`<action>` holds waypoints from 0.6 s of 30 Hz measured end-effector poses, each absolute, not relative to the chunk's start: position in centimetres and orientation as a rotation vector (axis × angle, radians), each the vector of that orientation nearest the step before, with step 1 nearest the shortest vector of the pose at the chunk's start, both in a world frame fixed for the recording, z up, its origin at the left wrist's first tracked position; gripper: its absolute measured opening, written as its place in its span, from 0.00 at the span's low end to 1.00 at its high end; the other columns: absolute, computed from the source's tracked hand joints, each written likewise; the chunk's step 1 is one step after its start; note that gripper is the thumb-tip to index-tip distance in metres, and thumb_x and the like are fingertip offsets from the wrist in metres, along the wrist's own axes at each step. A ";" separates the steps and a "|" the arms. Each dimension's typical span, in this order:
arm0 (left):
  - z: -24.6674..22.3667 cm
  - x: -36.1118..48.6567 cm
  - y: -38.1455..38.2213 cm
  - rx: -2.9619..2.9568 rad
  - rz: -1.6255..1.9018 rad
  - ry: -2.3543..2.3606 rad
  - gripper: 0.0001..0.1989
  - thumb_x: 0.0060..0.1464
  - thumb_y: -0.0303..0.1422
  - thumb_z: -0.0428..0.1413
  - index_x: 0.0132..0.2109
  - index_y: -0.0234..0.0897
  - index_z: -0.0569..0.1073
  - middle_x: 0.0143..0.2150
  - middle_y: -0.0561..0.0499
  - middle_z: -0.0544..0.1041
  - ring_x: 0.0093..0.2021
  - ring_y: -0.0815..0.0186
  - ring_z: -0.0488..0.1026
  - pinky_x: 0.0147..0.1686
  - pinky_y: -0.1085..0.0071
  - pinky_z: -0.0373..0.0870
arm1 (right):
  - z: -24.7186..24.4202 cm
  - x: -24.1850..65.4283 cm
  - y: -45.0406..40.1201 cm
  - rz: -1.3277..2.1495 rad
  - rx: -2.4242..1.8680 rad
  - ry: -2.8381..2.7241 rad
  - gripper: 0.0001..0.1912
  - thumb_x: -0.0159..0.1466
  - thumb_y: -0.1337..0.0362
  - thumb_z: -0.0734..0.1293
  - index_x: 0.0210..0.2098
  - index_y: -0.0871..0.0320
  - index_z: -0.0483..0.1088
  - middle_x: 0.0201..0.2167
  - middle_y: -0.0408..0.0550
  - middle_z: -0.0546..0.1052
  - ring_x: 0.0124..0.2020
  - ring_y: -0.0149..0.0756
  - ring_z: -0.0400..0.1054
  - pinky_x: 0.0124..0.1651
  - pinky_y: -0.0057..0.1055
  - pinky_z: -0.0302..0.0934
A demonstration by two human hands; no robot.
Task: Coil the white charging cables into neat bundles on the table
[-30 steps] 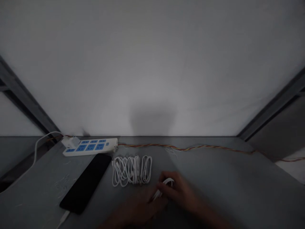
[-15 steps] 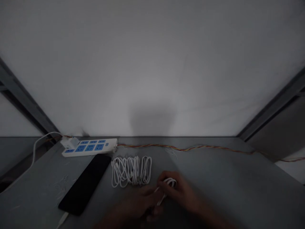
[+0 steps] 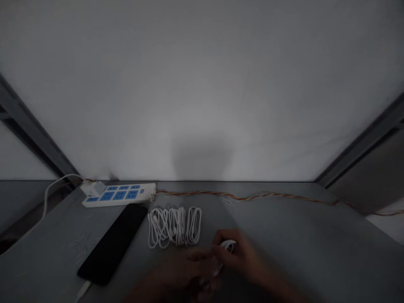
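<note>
Over the last second the right hand has shifted slightly toward the person and to the right, carrying with it a coil of thin white cable. Half a second ago the strands at the lower end of this coil looked splayed; now they look drawn closer together. The left hand has changed its finger pose at that end. These shifts suggest that handling of the coil is unfinished, while everything on the smooth grey surface lies as it did.

The right grip pinches the coil between thumb and curled fingers, in front of the row and to its right. The left fingers meet its lower end, but dimness and blur hide whether they pinch it.

Counted: two hands and one coil held. A row of coiled white cables lies behind the hands; one coil at its right end is distinct, and the others overlap, making at least three altogether. There is one flat black phone with one white plug at its near end, one white power strip with blue sockets, one white charger block on it, and one twisted red-and-yellow wire. The fine white scraps cannot be counted.
</note>
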State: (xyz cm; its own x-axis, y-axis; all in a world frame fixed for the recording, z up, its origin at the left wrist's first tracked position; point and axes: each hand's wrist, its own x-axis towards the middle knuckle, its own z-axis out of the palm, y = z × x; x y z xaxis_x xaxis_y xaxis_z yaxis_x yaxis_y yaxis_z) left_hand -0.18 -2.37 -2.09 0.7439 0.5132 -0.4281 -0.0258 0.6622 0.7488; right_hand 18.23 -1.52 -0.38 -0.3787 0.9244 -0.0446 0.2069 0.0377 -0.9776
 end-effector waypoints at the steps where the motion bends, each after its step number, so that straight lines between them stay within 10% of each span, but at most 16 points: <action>1: -2.1 -0.2 -2.4 0.859 0.350 0.677 0.22 0.48 0.49 0.62 0.39 0.36 0.68 0.27 0.56 0.69 0.20 0.75 0.61 0.22 0.75 0.57 | -0.4 18.2 -1.7 1.360 -1.153 -1.679 0.20 0.59 0.49 0.68 0.26 0.60 0.68 0.21 0.40 0.66 0.24 0.28 0.60 0.28 0.22 0.55; 12: -1.4 -0.4 -2.0 0.811 0.285 0.815 0.20 0.46 0.47 0.62 0.36 0.38 0.67 0.23 0.60 0.63 0.17 0.77 0.54 0.17 0.77 0.50 | -0.2 19.6 -0.6 1.206 -1.077 -1.888 0.25 0.65 0.43 0.60 0.46 0.58 0.72 0.33 0.47 0.74 0.33 0.35 0.68 0.34 0.27 0.61; 18: -1.6 -0.7 -1.3 0.859 0.389 0.845 0.21 0.53 0.48 0.53 0.43 0.33 0.74 0.23 0.59 0.61 0.17 0.76 0.55 0.17 0.77 0.47 | -2.3 23.5 4.2 0.535 -1.626 -1.793 0.18 0.65 0.52 0.61 0.38 0.60 0.72 0.27 0.47 0.73 0.28 0.37 0.67 0.32 0.30 0.58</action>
